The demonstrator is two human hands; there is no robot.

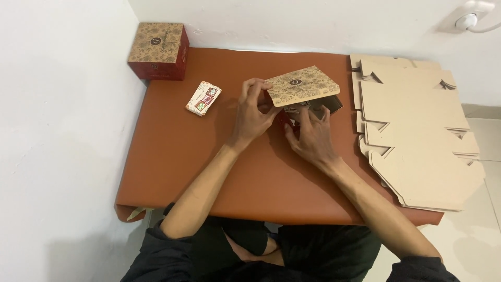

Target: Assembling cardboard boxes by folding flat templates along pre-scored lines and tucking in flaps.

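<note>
My left hand [252, 110] pinches the patterned box lid [302, 85] up at table centre — fingers clamped on its edge — so my right hand [312, 137], fingers spread, can steady the box base [329, 104].

Your left hand [252, 116]: bare, no glove, no ring or watch showing. Your right hand [311, 137]: same, bare, nothing on wrist. Your forearms uncovered up to elbows. Your sleeves [156, 245]: black fabric, pushed up and bunched near elbows on both sides. Your top and lap clothing: black too, soft folds, no markings showing.
</note>
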